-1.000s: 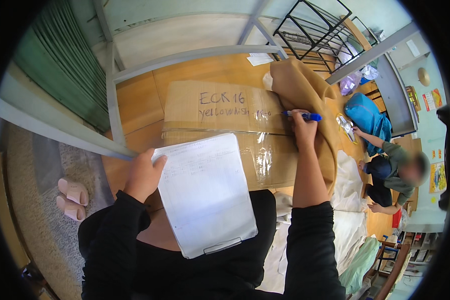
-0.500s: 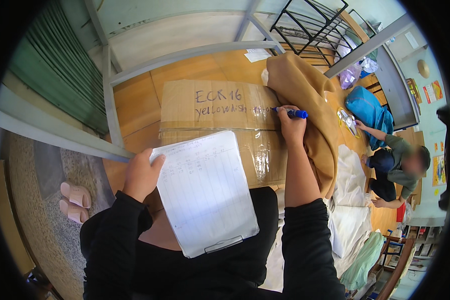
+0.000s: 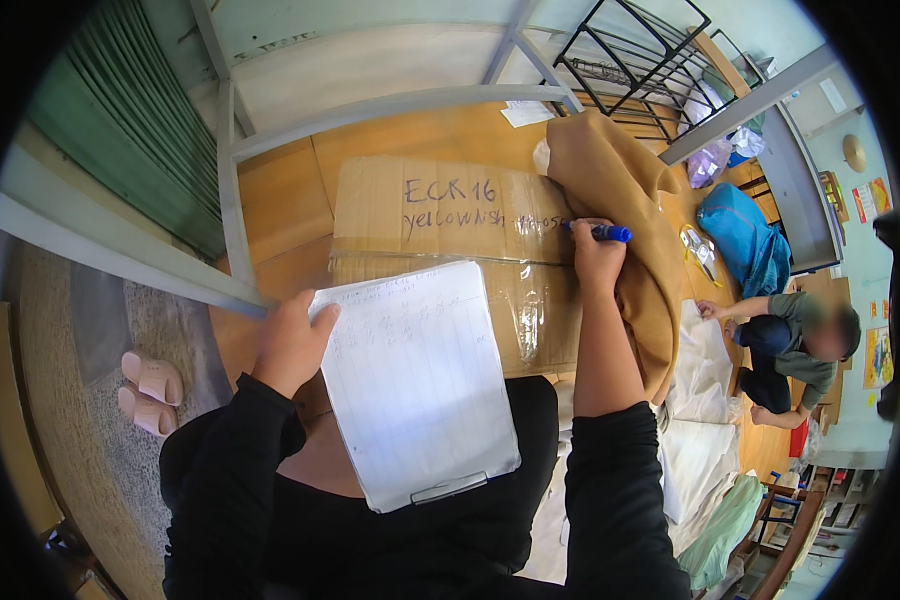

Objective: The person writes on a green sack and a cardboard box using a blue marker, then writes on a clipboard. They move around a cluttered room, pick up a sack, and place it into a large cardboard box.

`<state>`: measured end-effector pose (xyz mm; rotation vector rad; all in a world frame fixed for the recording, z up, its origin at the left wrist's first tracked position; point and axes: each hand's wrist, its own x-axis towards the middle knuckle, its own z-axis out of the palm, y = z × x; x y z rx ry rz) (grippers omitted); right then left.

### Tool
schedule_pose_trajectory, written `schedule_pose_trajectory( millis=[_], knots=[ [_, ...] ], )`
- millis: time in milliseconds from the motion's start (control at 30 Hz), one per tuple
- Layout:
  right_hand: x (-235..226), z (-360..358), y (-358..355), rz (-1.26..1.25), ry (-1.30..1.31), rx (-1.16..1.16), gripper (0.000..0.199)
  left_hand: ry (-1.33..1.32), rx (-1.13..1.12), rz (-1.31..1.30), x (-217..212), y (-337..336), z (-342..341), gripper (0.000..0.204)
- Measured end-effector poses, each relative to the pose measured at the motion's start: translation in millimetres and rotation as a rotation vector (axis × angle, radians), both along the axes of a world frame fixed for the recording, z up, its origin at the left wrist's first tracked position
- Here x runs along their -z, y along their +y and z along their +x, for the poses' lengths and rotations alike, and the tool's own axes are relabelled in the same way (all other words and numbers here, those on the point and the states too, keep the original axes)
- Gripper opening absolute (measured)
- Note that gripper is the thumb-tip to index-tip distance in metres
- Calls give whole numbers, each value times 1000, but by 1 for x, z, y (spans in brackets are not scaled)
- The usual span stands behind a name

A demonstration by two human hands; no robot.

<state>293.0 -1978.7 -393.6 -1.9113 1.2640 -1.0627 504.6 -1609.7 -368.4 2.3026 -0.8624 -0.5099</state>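
My left hand [image 3: 298,342] grips the upper left corner of a clipboard [image 3: 417,400] with a sheet of handwritten columns, its metal clip at the bottom end. In front of me lies a taped cardboard box [image 3: 450,245] with dark handwriting on its top. My right hand [image 3: 599,258] is closed round a blue marker [image 3: 610,233], its tip at the end of the lower written line, near the box's right edge. Brown fabric [image 3: 610,160] is heaped against the box's right side, next to my right hand.
A grey metal frame [image 3: 390,121] runs behind and left of the box. Pink slippers [image 3: 152,378] stand on the floor at left. On the right another person [image 3: 795,345] crouches by white sheeting [image 3: 705,400], near a blue bag [image 3: 740,235] and scissors [image 3: 703,255].
The marker has moved slightly right along the written line, adding characters at its end. The other person's hand has come away from the scissors to the white sheeting. My view has shifted a little.
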Motion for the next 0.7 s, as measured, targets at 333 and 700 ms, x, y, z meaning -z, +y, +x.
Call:
schedule_pose_trajectory(
  millis=[333,700],
  knots=[
    [4,-8,-11,-41,-70,-1,23,-37,-9,1,0,0,-1,31],
    [1,-8,-10,-5,-13,-34,25,0,-7,-26,-2,-2,-1,30]
  ],
)
